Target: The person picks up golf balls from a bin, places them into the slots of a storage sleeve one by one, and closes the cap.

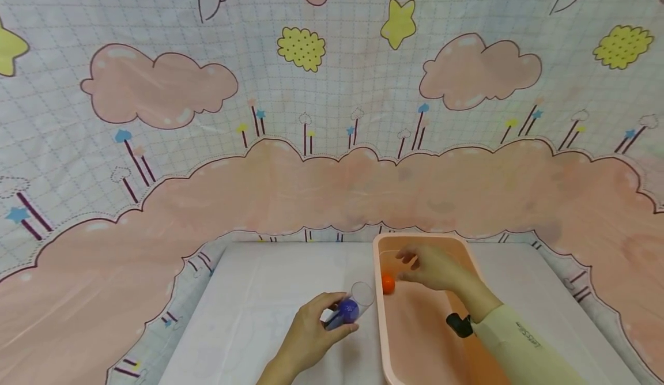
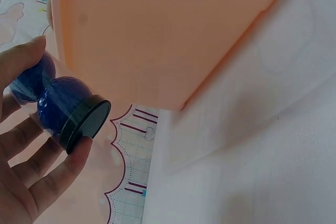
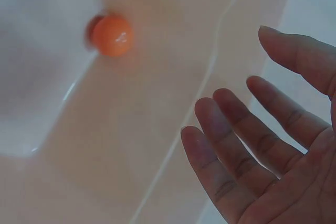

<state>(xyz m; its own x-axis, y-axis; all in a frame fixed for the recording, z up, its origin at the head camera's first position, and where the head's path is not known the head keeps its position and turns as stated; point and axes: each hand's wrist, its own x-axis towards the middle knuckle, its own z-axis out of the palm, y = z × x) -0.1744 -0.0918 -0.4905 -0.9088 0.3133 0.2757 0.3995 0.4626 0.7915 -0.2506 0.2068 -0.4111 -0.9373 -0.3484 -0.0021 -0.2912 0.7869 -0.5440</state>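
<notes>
My left hand (image 1: 311, 328) grips a clear cylinder (image 1: 362, 294) with a dark end cap (image 2: 86, 124). The cylinder is tilted, its clear end toward the basin. Two blue balls (image 2: 64, 100) lie one behind the other inside it, as the left wrist view shows. Over the peach basin (image 1: 415, 339), my right hand (image 1: 434, 268) holds nothing, its fingers apart and slightly bent. An orange ball (image 1: 388, 284) rests in the basin by its left wall, just left of the right fingertips (image 3: 197, 140) in the head view and apart from them.
The basin stands on a white table (image 1: 259, 293), right of the left hand. A patterned cloth (image 1: 332, 189) with clouds and stars hangs behind and around the table. A black band (image 1: 459, 325) sits on the right wrist by the pale sleeve (image 1: 519, 339).
</notes>
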